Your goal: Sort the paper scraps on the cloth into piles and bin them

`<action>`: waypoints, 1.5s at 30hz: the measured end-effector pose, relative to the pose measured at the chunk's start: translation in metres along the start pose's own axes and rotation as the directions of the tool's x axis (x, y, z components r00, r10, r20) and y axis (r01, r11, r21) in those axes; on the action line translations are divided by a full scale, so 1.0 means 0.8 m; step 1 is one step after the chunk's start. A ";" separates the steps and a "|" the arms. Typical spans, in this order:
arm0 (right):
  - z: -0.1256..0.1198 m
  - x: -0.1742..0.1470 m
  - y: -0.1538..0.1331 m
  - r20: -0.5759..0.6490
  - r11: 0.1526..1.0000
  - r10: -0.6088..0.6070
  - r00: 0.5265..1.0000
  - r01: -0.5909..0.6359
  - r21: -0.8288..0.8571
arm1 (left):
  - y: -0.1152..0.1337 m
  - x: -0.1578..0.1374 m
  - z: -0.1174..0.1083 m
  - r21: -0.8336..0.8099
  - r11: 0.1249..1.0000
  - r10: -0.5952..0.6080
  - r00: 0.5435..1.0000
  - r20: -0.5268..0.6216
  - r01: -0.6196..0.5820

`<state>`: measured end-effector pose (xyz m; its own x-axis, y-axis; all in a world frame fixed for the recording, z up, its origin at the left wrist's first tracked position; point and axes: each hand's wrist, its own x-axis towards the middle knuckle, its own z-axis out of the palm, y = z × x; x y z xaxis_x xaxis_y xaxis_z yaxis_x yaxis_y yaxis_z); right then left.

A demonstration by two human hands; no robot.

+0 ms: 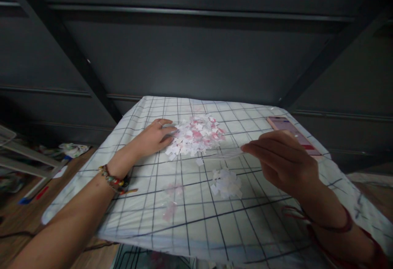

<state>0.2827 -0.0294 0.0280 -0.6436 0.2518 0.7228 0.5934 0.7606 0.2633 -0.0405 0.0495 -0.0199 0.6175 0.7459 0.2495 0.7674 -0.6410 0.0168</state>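
Note:
A heap of small white and pink paper pieces (196, 134) lies on the checked cloth. My left hand (155, 137) rests at the heap's left edge, fingers apart, the fingertips touching the outer pieces. To the right of the heap, my right hand (284, 162) pinches one end of a thin clear plastic piece (225, 153), which stretches left toward the heap. Blur hides whether this is a bag or a strip. Nearer to me sits a smaller pile of whitish, partly see-through pieces (227, 184). A few pink translucent pieces (170, 209) lie left of that pile.
A pink phone (290, 127) with its screen lit lies behind my right hand. The checked cloth (138, 215) covers the table, which stands against dark grey panels (184, 56). At the left, a white metal frame (39, 168) stands on the wooden floor.

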 end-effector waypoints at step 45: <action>0.013 0.001 -0.004 -0.006 0.999 0.006 1.000 -0.007 -0.045 | -0.001 0.001 -0.002 0.003 1.000 -0.008 1.000 0.000 0.008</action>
<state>0.2751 -0.0249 0.0211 -0.6368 0.2532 0.7283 0.6191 0.7310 0.2872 -0.0409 0.0501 -0.0180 0.6114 0.7511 0.2491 0.7728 -0.6344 0.0161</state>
